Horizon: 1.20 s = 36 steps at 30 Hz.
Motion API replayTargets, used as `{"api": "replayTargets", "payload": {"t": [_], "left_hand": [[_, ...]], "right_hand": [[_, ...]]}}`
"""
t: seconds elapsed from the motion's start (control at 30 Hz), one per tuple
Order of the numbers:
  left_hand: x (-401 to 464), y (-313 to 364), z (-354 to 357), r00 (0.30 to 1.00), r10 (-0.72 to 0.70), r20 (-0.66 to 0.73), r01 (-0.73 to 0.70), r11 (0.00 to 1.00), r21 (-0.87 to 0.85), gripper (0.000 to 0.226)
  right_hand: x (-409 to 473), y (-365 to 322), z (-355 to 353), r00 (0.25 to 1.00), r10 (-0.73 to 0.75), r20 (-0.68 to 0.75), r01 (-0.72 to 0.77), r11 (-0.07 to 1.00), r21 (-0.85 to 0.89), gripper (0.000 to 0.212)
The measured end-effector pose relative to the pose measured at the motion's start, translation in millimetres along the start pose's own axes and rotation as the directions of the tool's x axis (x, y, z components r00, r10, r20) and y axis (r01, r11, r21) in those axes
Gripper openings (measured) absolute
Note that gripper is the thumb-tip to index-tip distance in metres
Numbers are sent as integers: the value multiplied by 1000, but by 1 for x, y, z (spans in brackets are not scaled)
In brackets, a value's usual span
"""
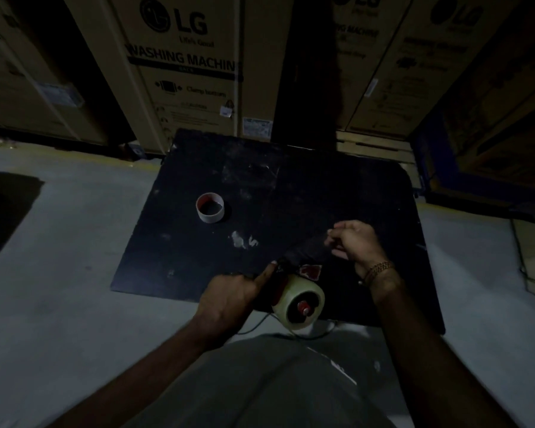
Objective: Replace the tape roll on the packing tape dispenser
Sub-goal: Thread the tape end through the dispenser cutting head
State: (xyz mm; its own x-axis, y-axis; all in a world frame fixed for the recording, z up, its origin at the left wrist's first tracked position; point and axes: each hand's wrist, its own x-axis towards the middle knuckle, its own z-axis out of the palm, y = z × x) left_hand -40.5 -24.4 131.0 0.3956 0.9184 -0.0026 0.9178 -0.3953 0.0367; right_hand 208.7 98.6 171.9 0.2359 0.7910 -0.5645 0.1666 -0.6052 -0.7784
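A full pale tape roll (300, 299) sits on the red packing tape dispenser (310, 271) at the near edge of the black table (198, 261). My left hand (232, 296) grips the dispenser, index finger stretched along its top. A strip of clear tape (306, 251) runs from the dispenser up to my right hand (354, 240), which pinches its free end. An empty cardboard tape core (210, 207) stands on the table to the far left, apart from both hands.
Tall cardboard washing machine boxes (186, 63) stand close behind the table. Grey concrete floor (59, 257) surrounds it. A thin cable (260, 324) hangs by the near edge. The scene is dim.
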Motion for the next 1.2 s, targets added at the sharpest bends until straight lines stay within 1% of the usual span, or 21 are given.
{"api": "replayTargets", "payload": {"t": [0.07,0.17,0.23,0.3,0.43,0.57,0.63,0.7,0.8,0.83,0.87,0.93,0.97,1.03,1.07,1.1,1.13,1.2], "left_hand": [[-1,0,1,1000,8,-29,-8,1000,-17,95],[-3,-1,-2,1000,-13,-21,12,999,-43,86],[-5,-3,-2,999,-37,-11,36,998,-55,83],[-6,-6,0,998,-62,-7,61,997,-53,84],[-7,-13,-1,993,-114,10,115,989,-93,87],[-7,-20,-8,991,-130,-23,126,984,-128,79],[-6,-25,-11,987,-151,-51,142,980,-143,76],[-2,-32,-14,980,-184,-74,171,973,-154,78],[2,-38,-30,967,-239,-88,214,951,-223,69],[5,-39,-34,961,-268,-64,241,932,-271,69],[8,-40,-37,956,-293,-12,274,906,-324,69],[15,-44,-40,940,-338,52,335,879,-340,70],[20,-46,-42,936,-349,54,345,871,-350,71],[27,-51,-44,938,-345,40,330,847,-417,76],[31,-53,-45,942,-334,24,307,832,-461,78],[33,-53,-44,944,-329,7,289,818,-498,80],[36,-52,-45,942,-335,-15,272,791,-549,79],[44,-45,-47,929,-369,-40,249,699,-670,73]], "right_hand": [[-2,2,0,997,68,47,-66,997,-44,13],[-5,9,-1,988,122,94,-108,985,-137,15],[-7,15,-3,982,148,117,-133,984,-121,13],[-8,21,-6,978,168,127,-161,985,-65,13],[-10,27,-11,978,179,111,-179,984,-8,13],[-14,32,-8,976,189,105,-190,982,-3,14],[-16,37,-5,979,180,94,-181,983,5,18],[-20,41,0,979,180,91,-185,982,44,23],[-29,43,13,978,191,85,-201,971,132,25],[-34,43,19,976,196,95,-209,964,163,30],[-38,44,24,973,201,111,-219,956,195,38],[-44,46,34,979,159,131,-192,936,296,51],[-48,44,38,986,120,116,-153,929,337,49],[-55,40,44,997,59,47,-73,905,420,35],[-55,39,45,998,58,15,-59,883,467,29],[-57,39,45,998,66,10,-62,857,511,30],[-59,40,45,997,70,31,-75,828,556,42],[-65,42,49,983,131,132,-186,736,651,79]]}}
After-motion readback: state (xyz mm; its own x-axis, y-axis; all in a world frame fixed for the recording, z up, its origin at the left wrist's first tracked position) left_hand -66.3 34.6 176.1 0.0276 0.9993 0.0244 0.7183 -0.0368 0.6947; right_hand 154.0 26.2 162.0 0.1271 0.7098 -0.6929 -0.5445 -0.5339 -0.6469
